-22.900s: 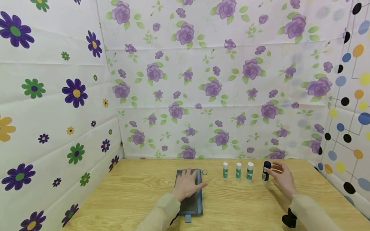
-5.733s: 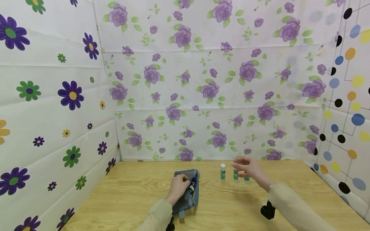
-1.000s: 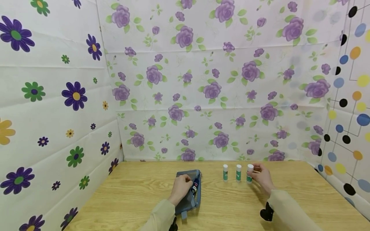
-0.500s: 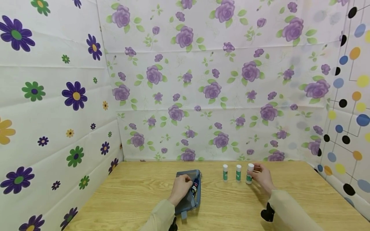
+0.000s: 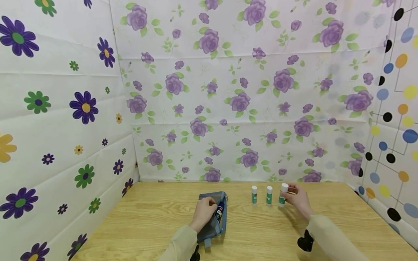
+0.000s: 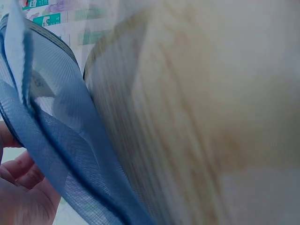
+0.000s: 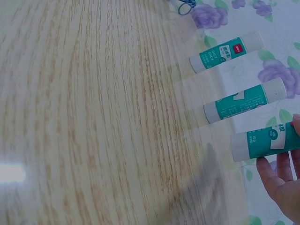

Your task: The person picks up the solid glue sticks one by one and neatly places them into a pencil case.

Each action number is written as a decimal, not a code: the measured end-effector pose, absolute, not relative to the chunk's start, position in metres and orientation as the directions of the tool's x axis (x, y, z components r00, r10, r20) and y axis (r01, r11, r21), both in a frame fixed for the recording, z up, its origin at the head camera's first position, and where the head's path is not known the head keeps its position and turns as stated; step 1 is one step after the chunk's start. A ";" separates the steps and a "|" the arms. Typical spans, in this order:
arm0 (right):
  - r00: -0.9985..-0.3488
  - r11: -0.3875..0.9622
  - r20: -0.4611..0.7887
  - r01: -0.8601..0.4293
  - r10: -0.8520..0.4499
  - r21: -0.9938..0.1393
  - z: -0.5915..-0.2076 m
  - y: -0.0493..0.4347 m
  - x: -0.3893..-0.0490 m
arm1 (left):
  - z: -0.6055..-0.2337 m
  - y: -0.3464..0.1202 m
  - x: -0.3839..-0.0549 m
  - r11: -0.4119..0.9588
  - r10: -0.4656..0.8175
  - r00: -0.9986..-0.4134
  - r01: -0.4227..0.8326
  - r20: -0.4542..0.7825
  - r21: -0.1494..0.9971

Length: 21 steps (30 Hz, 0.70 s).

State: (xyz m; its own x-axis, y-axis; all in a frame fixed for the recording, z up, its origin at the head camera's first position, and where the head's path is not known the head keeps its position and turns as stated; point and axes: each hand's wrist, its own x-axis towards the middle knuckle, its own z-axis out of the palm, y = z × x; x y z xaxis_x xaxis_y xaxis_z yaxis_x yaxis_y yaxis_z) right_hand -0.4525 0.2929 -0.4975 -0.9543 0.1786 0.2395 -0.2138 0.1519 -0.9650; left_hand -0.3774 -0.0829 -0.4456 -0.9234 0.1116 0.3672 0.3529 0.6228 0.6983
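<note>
My right hand (image 5: 299, 200) grips a white-capped glue stick (image 5: 282, 197) with a green label, thumb on one side and fingers on the other. It tilts slightly; whether its base touches the table I cannot tell. Two similar glue sticks, one nearer (image 7: 244, 101) and one farther (image 7: 227, 51) in the right wrist view, stand upright to its left. My left hand (image 5: 203, 212) pinches the edge of a blue-grey mesh zip pouch (image 5: 210, 229), holding its mouth apart. Inside that pouch lies a dark blue stick-shaped tube (image 5: 219, 211), partly hidden.
The wooden table (image 5: 156, 217) reaches back to a curtain (image 5: 228, 145) with purple roses. A flowered sheet (image 5: 65, 145) hangs at the left and a dotted one (image 5: 392, 145) at the right. A small ring (image 7: 185, 7) hangs at the pouch's far end.
Earlier the dark blue tube stood right of the row and the pouch lay flat; now it is inside the pouch. Over the last second the gripped glue stick has tilted and shifted slightly up.
</note>
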 end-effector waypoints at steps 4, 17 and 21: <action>-0.954 0.135 0.239 -0.217 0.179 -0.967 -0.498 0.294 -0.451 | -0.446 -0.083 -0.378 0.628 0.113 -0.923 0.354 0.369 0.693; -0.975 0.061 0.207 -0.202 0.083 -0.977 -0.454 0.285 -0.406 | -0.446 -0.083 -0.378 0.614 0.104 -0.925 0.349 0.366 0.708; -0.978 0.084 0.194 -0.187 0.074 -0.979 -0.434 0.274 -0.386 | -0.446 -0.084 -0.377 0.618 0.102 -0.918 0.360 0.383 0.699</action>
